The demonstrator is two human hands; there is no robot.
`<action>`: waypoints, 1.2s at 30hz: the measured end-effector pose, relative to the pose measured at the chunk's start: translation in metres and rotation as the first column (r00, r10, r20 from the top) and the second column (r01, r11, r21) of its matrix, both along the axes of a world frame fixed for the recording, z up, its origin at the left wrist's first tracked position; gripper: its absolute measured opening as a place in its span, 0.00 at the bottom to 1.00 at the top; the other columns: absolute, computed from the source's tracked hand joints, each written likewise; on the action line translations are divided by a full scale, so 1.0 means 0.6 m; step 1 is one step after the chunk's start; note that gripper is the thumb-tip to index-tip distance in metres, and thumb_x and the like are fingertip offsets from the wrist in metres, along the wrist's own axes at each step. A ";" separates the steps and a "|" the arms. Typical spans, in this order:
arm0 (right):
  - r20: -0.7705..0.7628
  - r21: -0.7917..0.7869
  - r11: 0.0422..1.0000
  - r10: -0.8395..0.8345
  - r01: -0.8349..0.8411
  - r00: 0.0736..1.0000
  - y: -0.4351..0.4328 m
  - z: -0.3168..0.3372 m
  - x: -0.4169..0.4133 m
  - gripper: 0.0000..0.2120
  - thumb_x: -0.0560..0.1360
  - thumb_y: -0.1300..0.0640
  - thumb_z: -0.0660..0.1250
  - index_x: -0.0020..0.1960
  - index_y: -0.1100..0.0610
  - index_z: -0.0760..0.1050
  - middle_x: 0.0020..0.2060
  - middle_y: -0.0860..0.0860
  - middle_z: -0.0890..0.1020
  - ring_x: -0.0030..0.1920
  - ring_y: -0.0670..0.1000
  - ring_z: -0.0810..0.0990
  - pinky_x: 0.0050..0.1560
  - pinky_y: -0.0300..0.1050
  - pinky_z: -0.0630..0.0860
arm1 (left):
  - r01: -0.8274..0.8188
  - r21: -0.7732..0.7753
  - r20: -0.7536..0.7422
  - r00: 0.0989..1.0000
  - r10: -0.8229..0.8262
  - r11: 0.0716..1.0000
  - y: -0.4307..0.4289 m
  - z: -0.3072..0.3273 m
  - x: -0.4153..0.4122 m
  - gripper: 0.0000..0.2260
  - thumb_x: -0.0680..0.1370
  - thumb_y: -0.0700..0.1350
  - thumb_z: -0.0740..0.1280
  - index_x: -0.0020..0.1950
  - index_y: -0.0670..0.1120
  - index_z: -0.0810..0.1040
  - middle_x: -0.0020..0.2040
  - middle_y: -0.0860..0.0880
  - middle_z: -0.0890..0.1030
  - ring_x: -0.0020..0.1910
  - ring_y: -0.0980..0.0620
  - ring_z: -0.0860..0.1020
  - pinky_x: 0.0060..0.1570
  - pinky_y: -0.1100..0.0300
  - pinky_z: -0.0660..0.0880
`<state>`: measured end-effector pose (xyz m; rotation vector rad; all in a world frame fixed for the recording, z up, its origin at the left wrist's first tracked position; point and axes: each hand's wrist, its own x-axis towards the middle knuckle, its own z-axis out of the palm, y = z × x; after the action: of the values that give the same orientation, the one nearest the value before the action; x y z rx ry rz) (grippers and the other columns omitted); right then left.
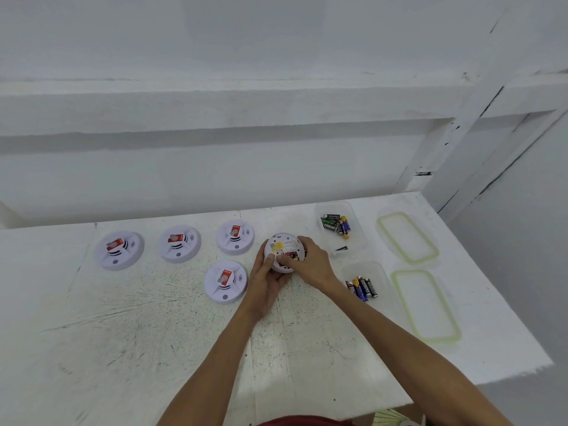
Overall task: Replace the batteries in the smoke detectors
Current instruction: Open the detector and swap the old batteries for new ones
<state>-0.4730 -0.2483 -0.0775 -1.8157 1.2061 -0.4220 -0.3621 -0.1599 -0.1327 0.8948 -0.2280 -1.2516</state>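
bearing detectors [118,250]: scuffed table [147,339], white wall [276,170]

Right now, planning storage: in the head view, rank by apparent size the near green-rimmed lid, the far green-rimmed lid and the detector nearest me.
Near lid and far lid: tie; the near looks bigger, perhaps only from closeness.
Nearest detector: smallest.

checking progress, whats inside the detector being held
The held detector shows a yellow label and red and yellow bits in its opening. The right hand covers the rest, so whatever else sits inside is hidden.
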 end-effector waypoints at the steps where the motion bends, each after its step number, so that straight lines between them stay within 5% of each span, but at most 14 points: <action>1: -0.005 -0.005 1.000 0.005 -0.005 1.000 -0.001 0.001 0.001 0.34 0.69 0.41 0.77 0.69 0.54 0.71 0.58 0.49 0.81 0.54 0.47 0.80 0.42 0.26 0.72 | -0.001 -0.002 -0.004 1.000 0.001 1.000 0.000 -0.001 0.001 0.22 0.86 0.45 0.60 0.81 0.50 0.64 0.75 0.40 0.74 0.74 0.39 0.73 0.70 0.42 0.73; 8: 0.130 0.083 0.986 -0.156 0.146 0.979 0.000 0.010 0.008 0.30 0.61 0.50 0.84 0.57 0.52 0.74 0.51 0.47 0.82 0.51 0.47 0.82 0.45 0.40 0.82 | -0.020 -0.035 -0.026 0.999 0.019 0.999 0.004 0.002 0.004 0.22 0.86 0.44 0.59 0.81 0.48 0.64 0.75 0.40 0.74 0.74 0.39 0.72 0.71 0.42 0.72; 13: -0.010 -0.009 1.000 -0.021 0.020 1.000 -0.018 0.043 0.003 0.16 0.77 0.53 0.68 0.64 0.53 0.78 0.58 0.48 0.83 0.55 0.45 0.81 0.54 0.34 0.76 | -0.084 -0.027 -0.066 0.994 0.082 0.996 0.009 0.009 0.000 0.23 0.83 0.42 0.63 0.79 0.47 0.67 0.72 0.40 0.77 0.72 0.38 0.75 0.65 0.46 0.77; 17: -0.338 -0.153 0.982 0.056 -0.114 0.940 -0.023 0.046 -0.016 0.20 0.78 0.59 0.63 0.69 0.62 0.71 0.63 0.58 0.78 0.63 0.56 0.76 0.60 0.46 0.71 | -0.078 -0.062 -0.076 0.994 0.073 0.995 0.009 0.008 -0.002 0.25 0.83 0.39 0.62 0.80 0.49 0.65 0.74 0.41 0.75 0.73 0.40 0.74 0.70 0.42 0.72; 21: -0.548 -0.200 0.965 0.032 -0.167 0.836 0.010 0.029 -0.023 0.21 0.79 0.54 0.64 0.68 0.63 0.65 0.61 0.60 0.72 0.62 0.59 0.72 0.51 0.47 0.71 | -0.099 -0.072 -0.105 0.990 0.091 0.992 0.009 0.003 0.000 0.24 0.85 0.40 0.60 0.81 0.51 0.64 0.75 0.42 0.74 0.74 0.41 0.73 0.70 0.43 0.71; 25: -0.594 -0.210 0.964 0.006 -0.162 0.805 0.037 0.014 -0.024 0.26 0.79 0.52 0.66 0.71 0.62 0.61 0.61 0.60 0.73 0.61 0.58 0.73 0.44 0.45 0.68 | -0.087 -0.061 -0.082 0.993 0.082 0.994 0.007 0.005 0.001 0.22 0.86 0.41 0.59 0.81 0.51 0.64 0.75 0.43 0.75 0.74 0.42 0.73 0.71 0.45 0.71; 31: -0.584 -0.167 0.981 -0.017 -0.100 0.812 0.043 0.015 -0.018 0.30 0.75 0.52 0.71 0.68 0.61 0.60 0.61 0.61 0.71 0.61 0.60 0.70 0.49 0.49 0.73 | -0.093 -0.027 -0.105 0.990 0.090 0.995 0.008 -0.002 0.004 0.23 0.85 0.43 0.59 0.81 0.50 0.65 0.74 0.43 0.76 0.73 0.42 0.74 0.71 0.45 0.72; 36: -0.504 -0.079 0.995 -0.086 0.053 0.859 0.043 0.023 -0.017 0.40 0.69 0.40 0.74 0.67 0.61 0.60 0.63 0.60 0.68 0.65 0.61 0.69 0.57 0.54 0.74 | -0.097 -0.050 -0.022 0.995 0.095 0.994 0.011 0.006 0.001 0.39 0.74 0.51 0.78 0.81 0.51 0.64 0.76 0.43 0.74 0.74 0.41 0.73 0.71 0.45 0.71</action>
<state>-0.4833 -0.2228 -0.0635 -2.0116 1.6343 -0.0078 -0.3615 -0.1535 -0.1293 0.8397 -0.1980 -1.1601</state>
